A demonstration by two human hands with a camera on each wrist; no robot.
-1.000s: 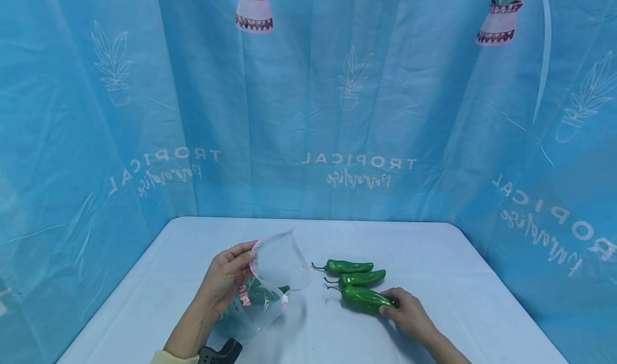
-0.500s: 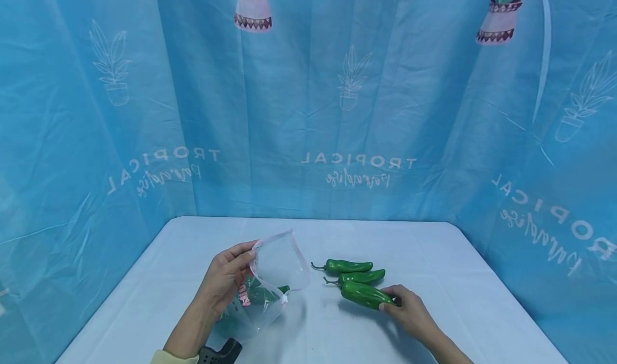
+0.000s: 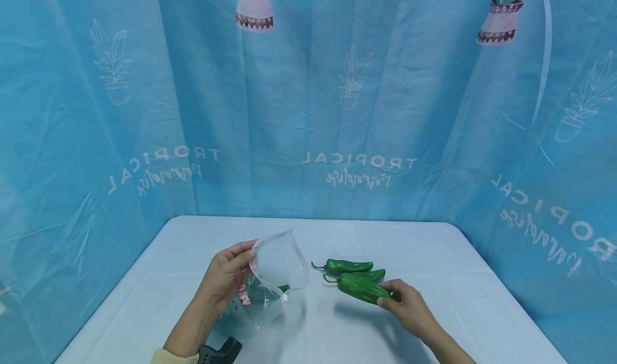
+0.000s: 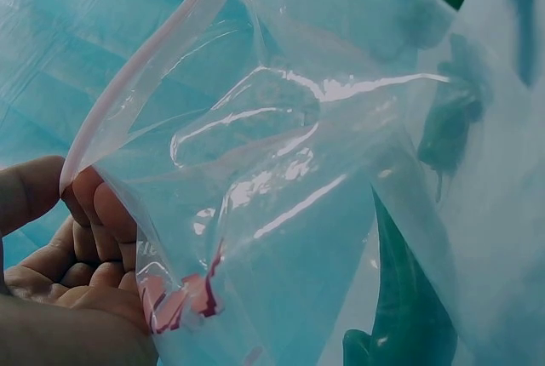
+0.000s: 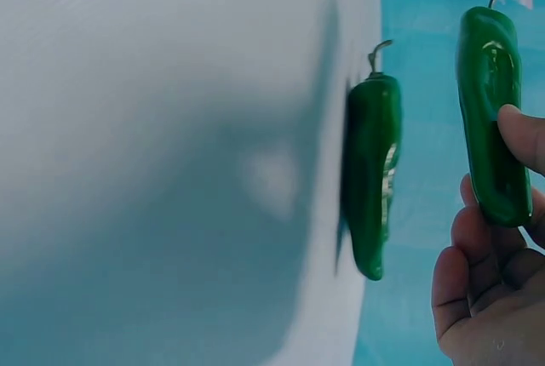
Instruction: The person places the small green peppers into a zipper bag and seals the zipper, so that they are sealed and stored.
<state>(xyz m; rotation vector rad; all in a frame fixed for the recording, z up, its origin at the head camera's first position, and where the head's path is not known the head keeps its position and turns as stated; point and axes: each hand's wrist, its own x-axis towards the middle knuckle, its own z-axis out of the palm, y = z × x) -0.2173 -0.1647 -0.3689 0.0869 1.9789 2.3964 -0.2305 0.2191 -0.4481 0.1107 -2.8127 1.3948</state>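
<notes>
My left hand [image 3: 224, 275] pinches the rim of a clear zip bag [image 3: 284, 257], whose mouth gapes toward the right. Green peppers lie inside the bag; one dark green pepper [image 4: 413, 298] shows through the plastic in the left wrist view. With thumb and fingers, my right hand [image 3: 409, 308] grips the blunt end of a glossy green pepper [image 3: 359, 288], its stem pointing left. A shadow beneath shows that this pepper is off the table. Two more green peppers lie just behind it: the far pepper [image 3: 354, 266] in full view, the nearer pepper [image 3: 377, 274] partly covered.
A white-covered table [image 3: 424, 251] with rounded far corners carries everything. Blue printed curtains [image 3: 289, 112] enclose it at the back and both sides. A black device [image 3: 222, 351] is strapped at my left wrist, next to a pale yellow sleeve [image 3: 173, 357].
My right hand has lifted the nearest pepper off the table and shifted it slightly up and left. The left hand and bag have stayed in place.
</notes>
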